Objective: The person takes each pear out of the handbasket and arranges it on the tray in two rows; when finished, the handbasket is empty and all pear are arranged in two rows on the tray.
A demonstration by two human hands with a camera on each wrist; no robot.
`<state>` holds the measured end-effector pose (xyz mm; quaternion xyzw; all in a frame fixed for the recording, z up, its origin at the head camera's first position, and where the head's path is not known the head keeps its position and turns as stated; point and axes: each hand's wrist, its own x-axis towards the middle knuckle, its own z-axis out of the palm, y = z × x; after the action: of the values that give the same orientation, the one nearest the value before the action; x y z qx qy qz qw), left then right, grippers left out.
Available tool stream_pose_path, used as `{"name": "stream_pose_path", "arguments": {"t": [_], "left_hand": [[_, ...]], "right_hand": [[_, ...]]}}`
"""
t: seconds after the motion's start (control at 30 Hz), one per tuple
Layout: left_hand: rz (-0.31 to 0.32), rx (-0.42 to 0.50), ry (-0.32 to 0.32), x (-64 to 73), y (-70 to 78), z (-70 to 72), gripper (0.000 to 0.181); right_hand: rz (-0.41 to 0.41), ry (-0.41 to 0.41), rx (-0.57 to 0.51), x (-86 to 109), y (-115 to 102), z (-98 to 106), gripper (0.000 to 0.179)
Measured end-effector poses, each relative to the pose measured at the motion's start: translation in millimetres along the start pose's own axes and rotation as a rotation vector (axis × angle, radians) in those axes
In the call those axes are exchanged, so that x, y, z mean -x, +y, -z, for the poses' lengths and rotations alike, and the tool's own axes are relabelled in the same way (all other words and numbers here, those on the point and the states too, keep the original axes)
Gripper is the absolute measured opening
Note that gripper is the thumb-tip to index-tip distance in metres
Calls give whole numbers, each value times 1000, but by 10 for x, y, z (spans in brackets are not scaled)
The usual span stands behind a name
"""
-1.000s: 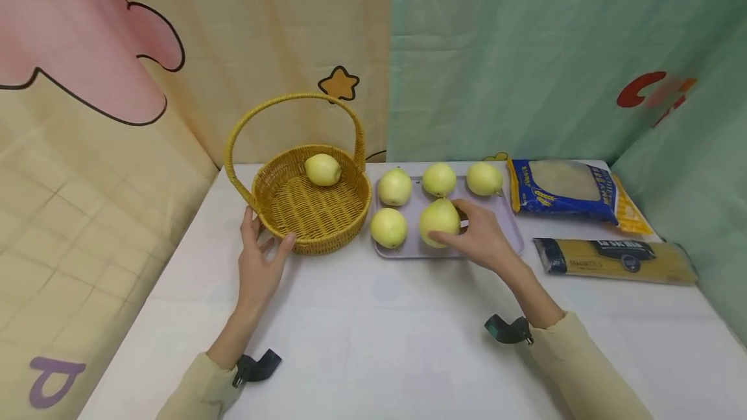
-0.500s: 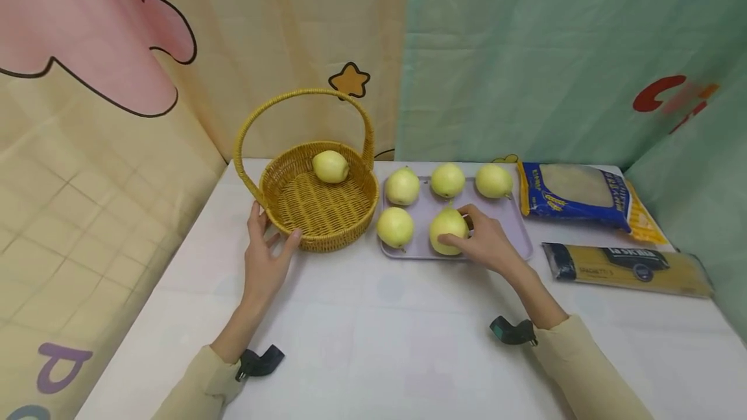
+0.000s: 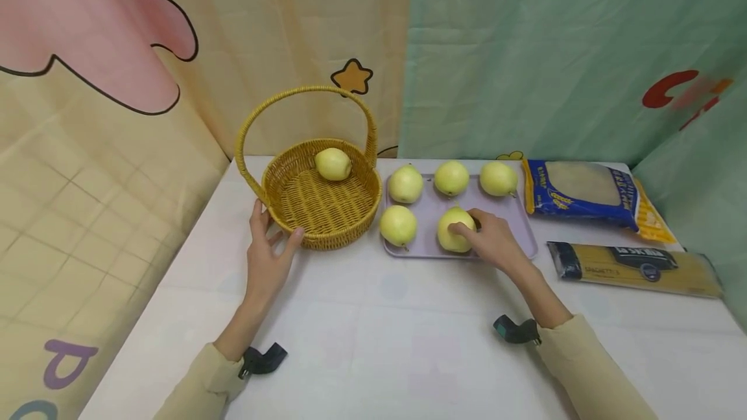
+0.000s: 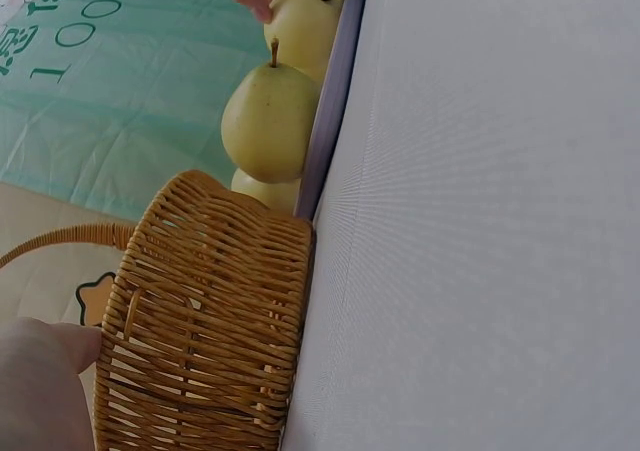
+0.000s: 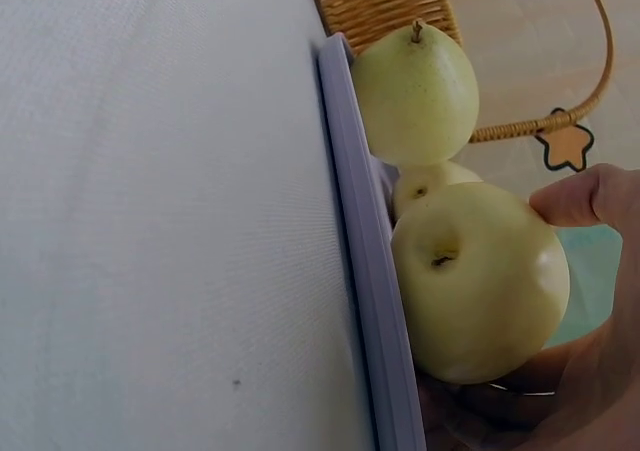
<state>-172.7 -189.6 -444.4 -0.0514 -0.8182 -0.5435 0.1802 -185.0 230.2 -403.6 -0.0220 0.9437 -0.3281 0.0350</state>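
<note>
My left hand [image 3: 270, 264] rests against the near left side of a round wicker basket [image 3: 321, 238] with a tall handle. In the left wrist view, the thumb [image 4: 75, 346] touches the rim; the other fingers are mostly hidden. One yellow-green pear [image 3: 333, 164] lies inside, at the back. To the right, my right hand [image 3: 496, 242] grips another pear [image 3: 456, 231] between thumb and fingers, at the front of a lilac tray [image 3: 428, 212]. Whether that pear bears fully on the tray cannot be told. Several pears, including a front-left pear [image 3: 399, 225], lie on the tray.
A blue-and-yellow food packet [image 3: 583, 193] lies right of the tray, partly over an orange-yellow packet [image 3: 653, 216]. In front of them is a spaghetti pack [image 3: 633, 269]. Printed curtains [image 3: 496, 50] hang behind the white table [image 3: 373, 342].
The right hand has lowered its pear slightly and shifted it a little right over the tray's front. The left hand stays at the basket. The head view has turned slightly.
</note>
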Motion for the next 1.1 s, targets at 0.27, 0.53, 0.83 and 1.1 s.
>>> {"name": "stream_pose_path", "arguments": {"t": [0.27, 0.53, 0.83, 1.1], "left_hand": [[-5, -8, -5, -1, 13, -65, 95], [-13, -37, -11, -18, 23, 24, 95], [-17, -24, 0, -36, 47, 81, 96], [8, -23, -14, -10, 45, 35, 97]], "right_hand": [[33, 63, -1, 29, -8, -24, 64], [35, 116, -30, 36, -82, -143, 65], [22, 136, -47, -2, -125, -148, 70], [31, 146, -39, 13, -99, -140, 69]]}}
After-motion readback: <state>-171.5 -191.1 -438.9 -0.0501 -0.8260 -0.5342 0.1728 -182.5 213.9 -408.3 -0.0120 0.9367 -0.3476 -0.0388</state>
